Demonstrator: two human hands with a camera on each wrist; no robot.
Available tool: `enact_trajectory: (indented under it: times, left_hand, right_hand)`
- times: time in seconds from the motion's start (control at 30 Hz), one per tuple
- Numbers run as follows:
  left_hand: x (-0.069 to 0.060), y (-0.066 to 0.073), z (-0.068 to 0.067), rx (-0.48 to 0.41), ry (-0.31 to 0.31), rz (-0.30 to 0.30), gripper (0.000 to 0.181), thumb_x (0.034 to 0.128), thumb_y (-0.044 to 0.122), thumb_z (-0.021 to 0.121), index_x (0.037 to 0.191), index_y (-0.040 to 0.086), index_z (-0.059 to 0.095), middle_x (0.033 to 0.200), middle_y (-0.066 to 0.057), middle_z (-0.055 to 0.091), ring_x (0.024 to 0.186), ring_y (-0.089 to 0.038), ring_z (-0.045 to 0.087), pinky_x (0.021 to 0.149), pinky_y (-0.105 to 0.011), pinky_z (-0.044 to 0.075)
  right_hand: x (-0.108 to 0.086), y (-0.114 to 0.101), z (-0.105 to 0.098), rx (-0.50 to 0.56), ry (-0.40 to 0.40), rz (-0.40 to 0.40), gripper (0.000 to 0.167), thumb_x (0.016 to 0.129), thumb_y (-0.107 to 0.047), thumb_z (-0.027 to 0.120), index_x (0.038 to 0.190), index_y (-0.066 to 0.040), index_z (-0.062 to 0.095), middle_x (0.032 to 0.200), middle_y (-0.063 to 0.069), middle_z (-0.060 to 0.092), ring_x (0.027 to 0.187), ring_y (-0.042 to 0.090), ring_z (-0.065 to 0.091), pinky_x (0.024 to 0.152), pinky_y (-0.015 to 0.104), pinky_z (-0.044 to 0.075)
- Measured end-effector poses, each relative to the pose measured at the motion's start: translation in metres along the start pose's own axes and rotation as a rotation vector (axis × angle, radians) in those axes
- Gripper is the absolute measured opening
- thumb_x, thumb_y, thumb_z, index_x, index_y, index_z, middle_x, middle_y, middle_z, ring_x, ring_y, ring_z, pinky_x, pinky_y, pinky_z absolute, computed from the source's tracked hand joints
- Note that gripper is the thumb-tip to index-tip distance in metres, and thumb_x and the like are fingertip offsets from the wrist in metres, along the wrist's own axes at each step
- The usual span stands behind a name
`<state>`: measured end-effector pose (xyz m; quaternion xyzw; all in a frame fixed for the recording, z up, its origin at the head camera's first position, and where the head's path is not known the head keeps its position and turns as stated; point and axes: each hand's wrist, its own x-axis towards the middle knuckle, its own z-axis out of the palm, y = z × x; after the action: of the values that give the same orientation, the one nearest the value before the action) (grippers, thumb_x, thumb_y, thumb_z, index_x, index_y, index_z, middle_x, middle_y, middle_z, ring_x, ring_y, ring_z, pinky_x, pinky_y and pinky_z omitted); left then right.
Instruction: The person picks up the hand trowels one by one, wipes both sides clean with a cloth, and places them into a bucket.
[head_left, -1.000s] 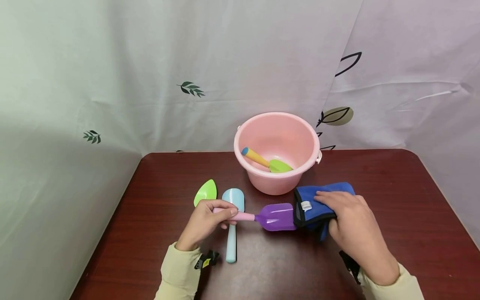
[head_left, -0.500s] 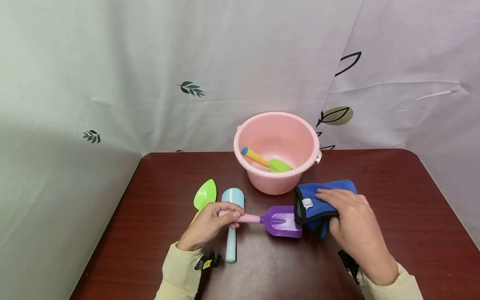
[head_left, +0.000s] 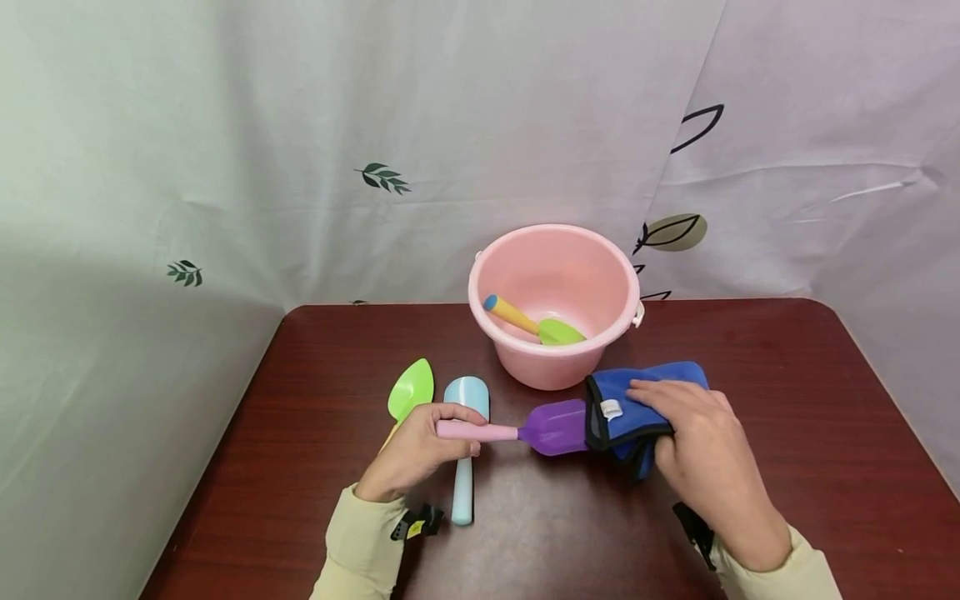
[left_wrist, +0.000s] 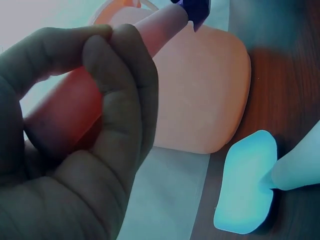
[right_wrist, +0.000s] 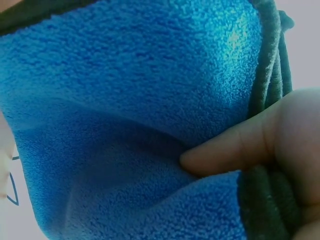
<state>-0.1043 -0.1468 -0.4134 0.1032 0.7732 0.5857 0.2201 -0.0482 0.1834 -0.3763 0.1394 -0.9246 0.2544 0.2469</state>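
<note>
My left hand (head_left: 416, 450) pinches the pink handle of a toy shovel (head_left: 553, 429) between thumb and fingers, and the left wrist view shows the fingertips curled round that handle. The purple blade points right, its tip hidden under a folded blue cloth (head_left: 648, 398) with black edging and a small white tag. My right hand (head_left: 712, 458) grips this cloth over the blade's end; in the right wrist view, the thumb presses into the cloth's folds. Below the left hand lie a light blue scoop (head_left: 463, 492) and a green trowel (head_left: 412, 390), whose yellow handle is partly covered by the hand.
A pink bucket (head_left: 551, 367) stands at the back of the dark red-brown table (head_left: 337, 333), with a green trowel with a yellow handle (head_left: 558, 332) inside. A pale curtain (head_left: 450, 100) with leaf prints hangs behind the table and along its sides.
The shovel's blade dipped and showed its ridged face half a second ago, and now it is raised and turned back. The cloth has shifted slightly left over the tip. Both hands keep their holds.
</note>
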Motion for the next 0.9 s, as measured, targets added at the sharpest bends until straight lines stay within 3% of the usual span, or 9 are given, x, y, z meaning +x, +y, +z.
enact_trajectory:
  times: [0.17, 0.23, 0.43, 0.7, 0.9]
  left_hand:
    - [0.0010, 0.0003, 0.0018, -0.095, 0.000, -0.017, 0.026, 0.0821, -0.004, 0.062, 0.106, 0.000, 0.073, 0.086, -0.020, 0.073, 0.077, -0.032, 0.069, 0.078, -0.034, 0.057]
    - [0.0013, 0.0005, 0.0024, -0.097, 0.008, -0.017, 0.027, 0.0823, -0.004, 0.061, 0.107, -0.001, 0.072, 0.086, -0.019, 0.073, 0.075, -0.029, 0.069, 0.077, -0.034, 0.057]
    - [0.0024, 0.0000, 0.0032, -0.081, 0.030, -0.001, 0.026, 0.0837, 0.003, 0.070, 0.108, -0.006, 0.071, 0.083, -0.016, 0.071, 0.076, -0.025, 0.067, 0.071, -0.029, 0.054]
    - [0.0019, -0.0015, 0.0037, -0.137, -0.032, 0.021, 0.028, 0.0872, 0.006, 0.075, 0.109, -0.011, 0.071, 0.082, -0.016, 0.072, 0.073, -0.021, 0.071, 0.071, -0.029, 0.058]
    - [0.0020, -0.0023, 0.0042, -0.175, -0.056, 0.022, 0.027, 0.0879, 0.005, 0.074, 0.108, -0.012, 0.069, 0.087, -0.019, 0.071, 0.069, -0.017, 0.071, 0.069, -0.029, 0.059]
  right_hand:
    - [0.0001, -0.0004, -0.0013, 0.012, 0.015, 0.006, 0.057, 0.064, 0.016, 0.045, 0.109, -0.003, 0.076, 0.113, 0.009, 0.074, 0.108, 0.032, 0.065, 0.085, 0.049, 0.041]
    - [0.0002, -0.0006, -0.0016, 0.014, 0.025, 0.001, 0.057, 0.065, 0.016, 0.045, 0.109, -0.003, 0.076, 0.113, 0.008, 0.073, 0.109, 0.032, 0.065, 0.084, 0.048, 0.041]
    - [0.0002, -0.0009, -0.0028, 0.031, 0.075, -0.030, 0.056, 0.065, 0.015, 0.046, 0.108, -0.004, 0.077, 0.114, 0.006, 0.073, 0.110, 0.029, 0.065, 0.083, 0.042, 0.039]
    - [0.0003, -0.0035, -0.0044, 0.065, 0.118, -0.043, 0.054, 0.068, 0.015, 0.046, 0.108, -0.005, 0.077, 0.115, 0.004, 0.073, 0.110, 0.029, 0.065, 0.087, 0.042, 0.041]
    - [-0.0008, -0.0041, -0.0065, 0.094, 0.114, -0.024, 0.054, 0.072, 0.011, 0.041, 0.109, -0.004, 0.076, 0.116, 0.004, 0.073, 0.112, 0.029, 0.064, 0.094, 0.032, 0.038]
